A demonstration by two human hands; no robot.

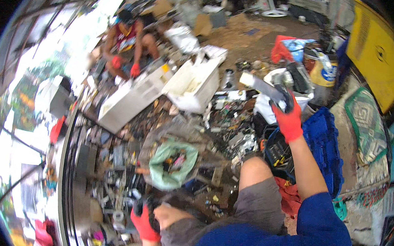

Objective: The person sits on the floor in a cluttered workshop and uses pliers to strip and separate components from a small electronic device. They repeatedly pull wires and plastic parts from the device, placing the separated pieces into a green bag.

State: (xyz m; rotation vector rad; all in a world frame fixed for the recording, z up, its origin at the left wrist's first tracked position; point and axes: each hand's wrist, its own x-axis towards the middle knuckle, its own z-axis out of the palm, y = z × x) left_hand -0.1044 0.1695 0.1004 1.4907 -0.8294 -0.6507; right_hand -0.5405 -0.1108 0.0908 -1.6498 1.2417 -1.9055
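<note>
My right hand (289, 117), in a red glove with dark fingers, is raised and closed round one end of a long, pale grey, box-like piece (260, 85). Its exact kind is blurred. The piece points left above a white sack (266, 111) with dark items in its mouth. Low down, my left hand (144, 221), gloved the same way, rests beside my left knee with nothing plain to see in it; its dark fingers look loosely apart. Between my knees and the scrap heap stands a pale green sack (171, 165) with its mouth spread and small mixed pieces inside.
Another person (128, 46) in red gloves crouches at the far left by a long white appliance casing (136, 99). A white bin (192, 83) stands beside it. A blue crate (322, 149) is at my right. Loose electronic scrap (227, 118) covers the ground; a yellow panel (380, 54) stands far right.
</note>
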